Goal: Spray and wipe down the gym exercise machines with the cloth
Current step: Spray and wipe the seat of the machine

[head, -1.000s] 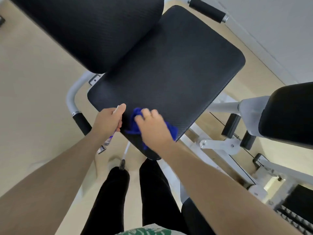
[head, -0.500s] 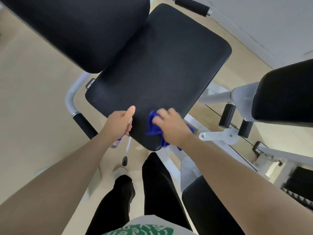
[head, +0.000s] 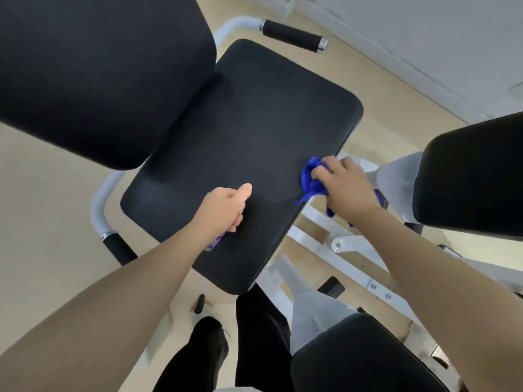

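Observation:
A black padded seat [head: 243,142] of a white-framed gym machine fills the middle of the view. My right hand [head: 343,188] grips a bunched blue cloth [head: 310,179] and presses it on the seat's right edge. My left hand [head: 225,209] is curled round a small spray bottle [head: 214,244] above the seat's near part. Only the bottle's purple-labelled lower end shows under the fist.
A black backrest pad [head: 96,72] overhangs the seat at upper left. Black-gripped handles stick out at top [head: 294,36] and at left [head: 119,248]. Other black pads stand at right [head: 472,176] and lower right [head: 365,355]. The white frame [head: 336,244] and my legs [head: 254,343] are below.
My right hand slid the cloth from the seat's near corner along to its right edge. My left hand stayed over the seat with the bottle. The view shifted.

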A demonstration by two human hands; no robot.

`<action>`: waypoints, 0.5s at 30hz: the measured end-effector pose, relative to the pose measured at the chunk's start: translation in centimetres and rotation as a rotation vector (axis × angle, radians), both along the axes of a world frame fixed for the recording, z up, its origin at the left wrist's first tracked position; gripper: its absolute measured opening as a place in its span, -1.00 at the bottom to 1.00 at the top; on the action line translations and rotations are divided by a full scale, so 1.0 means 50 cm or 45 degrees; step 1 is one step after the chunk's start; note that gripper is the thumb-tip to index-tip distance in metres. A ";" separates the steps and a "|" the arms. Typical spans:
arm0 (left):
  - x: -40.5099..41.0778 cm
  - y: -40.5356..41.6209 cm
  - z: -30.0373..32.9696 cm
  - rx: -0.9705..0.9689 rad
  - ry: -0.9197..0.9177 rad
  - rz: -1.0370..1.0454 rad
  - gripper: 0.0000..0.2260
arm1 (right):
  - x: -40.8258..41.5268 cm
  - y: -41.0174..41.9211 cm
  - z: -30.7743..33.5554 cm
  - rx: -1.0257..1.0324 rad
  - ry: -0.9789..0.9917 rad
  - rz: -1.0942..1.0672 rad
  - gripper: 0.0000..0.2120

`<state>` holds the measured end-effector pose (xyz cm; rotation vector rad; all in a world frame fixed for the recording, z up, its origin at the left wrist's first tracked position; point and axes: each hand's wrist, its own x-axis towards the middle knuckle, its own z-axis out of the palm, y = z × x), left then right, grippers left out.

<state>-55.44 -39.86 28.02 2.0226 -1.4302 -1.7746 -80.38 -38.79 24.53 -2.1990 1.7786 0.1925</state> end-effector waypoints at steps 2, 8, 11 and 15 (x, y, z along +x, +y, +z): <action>-0.056 -0.032 0.003 0.040 0.006 -0.014 -0.57 | -0.056 -0.021 0.000 0.003 -0.064 -0.358 -0.64; -0.197 -0.109 0.004 0.172 0.088 0.084 -0.61 | -0.112 -0.008 0.001 0.101 -0.449 -0.759 -0.71; -0.213 -0.119 0.004 0.224 0.136 0.145 -0.71 | -0.104 0.001 0.011 0.083 -0.497 -0.741 -0.71; -0.162 -0.089 -0.005 0.247 0.044 0.163 -0.67 | -0.064 -0.012 0.025 0.061 -0.588 -0.751 -0.71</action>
